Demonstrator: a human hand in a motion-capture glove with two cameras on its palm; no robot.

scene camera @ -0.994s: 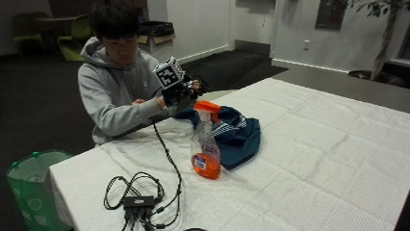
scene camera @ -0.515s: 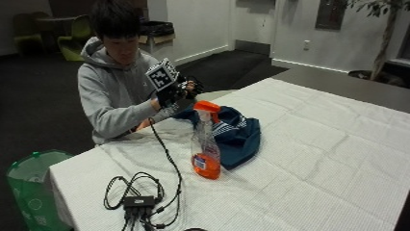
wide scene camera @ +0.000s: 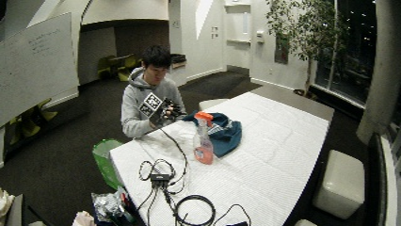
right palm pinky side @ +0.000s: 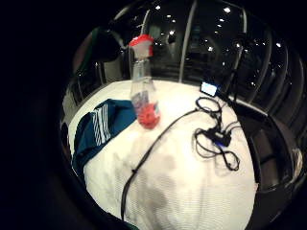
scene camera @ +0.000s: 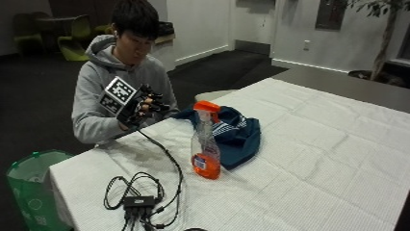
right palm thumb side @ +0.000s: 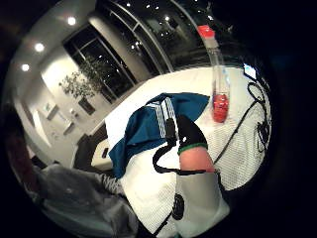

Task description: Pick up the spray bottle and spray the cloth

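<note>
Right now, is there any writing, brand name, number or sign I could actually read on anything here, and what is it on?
No text here can be read.
Spray bottle: it carries a label, but its print is too small and blurred to read.
Whiteboard on the wall: faint writing, too small to read.
Blue cloth: white stripes only, no lettering visible.
Green bag beside the table: pale markings, not legible.

Dark floor (wide scene camera: 56, 160), whiteboard (wide scene camera: 37, 66), potted tree (wide scene camera: 300, 33)

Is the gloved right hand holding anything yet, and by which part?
Nothing. The right hand is raised in front of the person's chest, apart from the spray bottle, which stands untouched on the table beside the cloth.
</note>
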